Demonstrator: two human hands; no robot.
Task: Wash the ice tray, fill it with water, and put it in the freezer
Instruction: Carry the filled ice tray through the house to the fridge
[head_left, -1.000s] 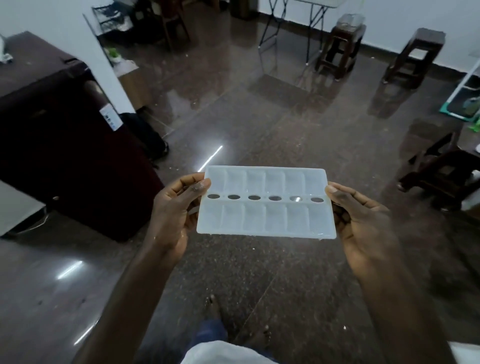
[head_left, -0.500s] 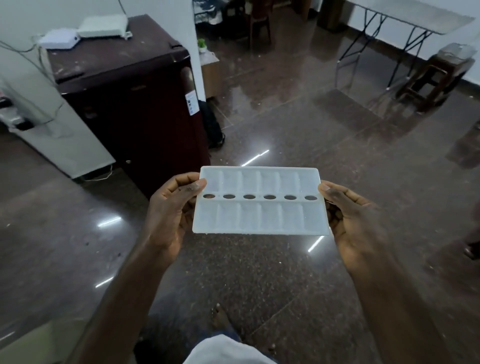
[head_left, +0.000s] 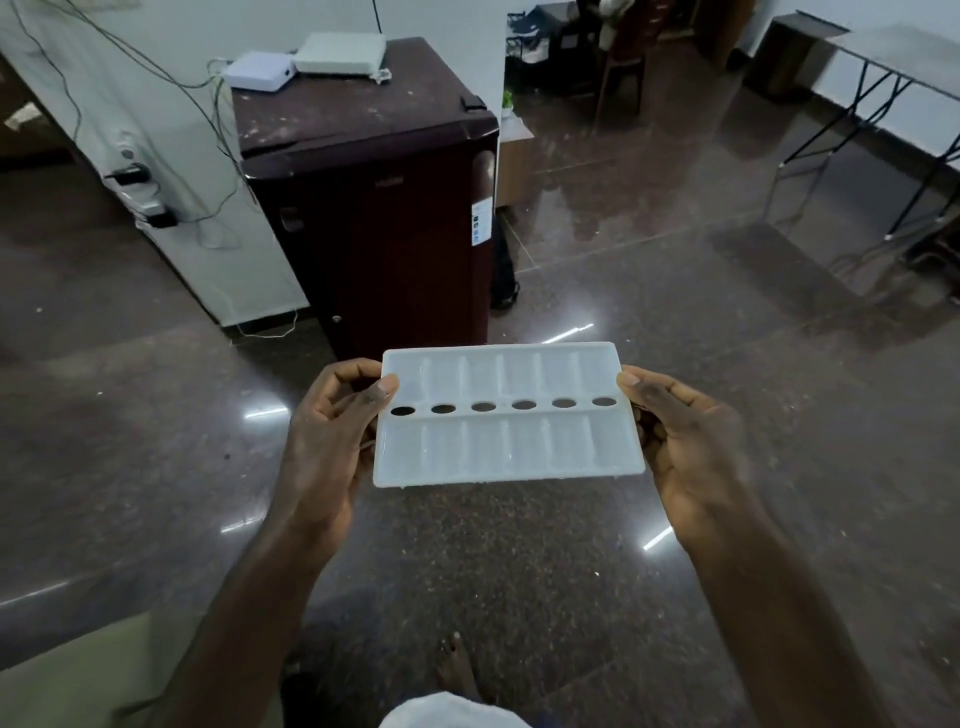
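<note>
Tray (head_left: 509, 415): held in mid-air over floor (head_left: 519, 545), roughly level, cells up, long axis running left-right across body. Gripped at both short ends. Left grip (head_left: 332, 431): clamped on left end, thumb on top by rim, fingers curled under. Right grip (head_left: 685, 441): clamped on right end same way, thumb tip near far corner. Can't tell if cells hold water: pale, glossy, no clear waterline. Prob. wise to treat as full & keep flat.

Fridge (head_left: 384, 218): ahead & a bit left of tray, door shut, front seen at an angle. Nearer left grip than right. Faced by tray's far long edge, so approached broadside, not end-on.

Key relation for next move (judgement only): needs one grip freed for door w/ tray balanced by other. Likely: let go w/ left, being nearer door, & carry w/ right alone. Awkward, since held at one end w/ whole length hanging out sideways; any tilt = spill if full. Maybe better to slide right grip toward middle of near long edge first. Can't tell which side door opens from; handle not clear. After that, prob. turn tray end-on to slide into freezer box.
</note>
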